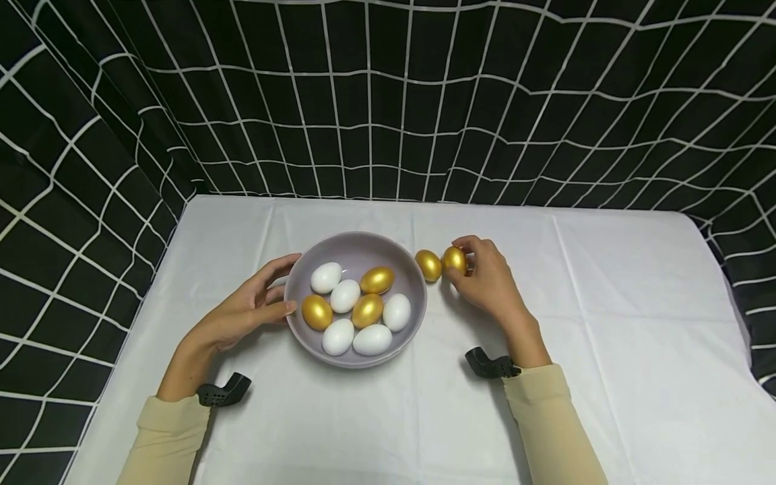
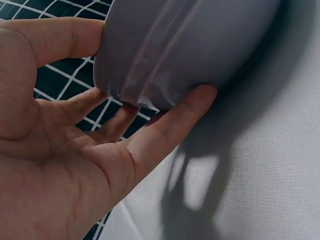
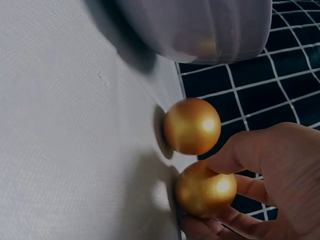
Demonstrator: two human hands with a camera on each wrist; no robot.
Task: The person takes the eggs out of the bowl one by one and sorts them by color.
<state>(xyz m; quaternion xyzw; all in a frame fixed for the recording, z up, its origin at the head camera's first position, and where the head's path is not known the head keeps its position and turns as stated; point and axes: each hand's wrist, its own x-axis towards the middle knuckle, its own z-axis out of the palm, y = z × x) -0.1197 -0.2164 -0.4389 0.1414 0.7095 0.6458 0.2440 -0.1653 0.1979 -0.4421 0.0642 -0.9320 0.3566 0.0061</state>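
Note:
A grey-purple bowl [image 1: 358, 364] holds several white eggs [image 1: 345, 296] and 3 gold eggs [image 1: 367, 310]. My left hand [image 1: 245, 310] holds the bowl at its left side, the thumb at the rim and the fingers spread against the outer wall, as the left wrist view also shows. Right of the bowl, my right hand [image 1: 488, 276] pinches a gold egg [image 3: 205, 192] between thumb and fingers, low at the tablecloth. Another gold egg [image 3: 192, 126] lies between that one and the bowl. Whether the pinched egg touches the cloth I cannot tell.
A white cloth [image 1: 630, 323] with fold creases covers the table. Behind and at the sides hangs a black curtain [image 1: 388, 108] with a white grid. Black wrist devices [image 1: 224, 391] are strapped to both forearms.

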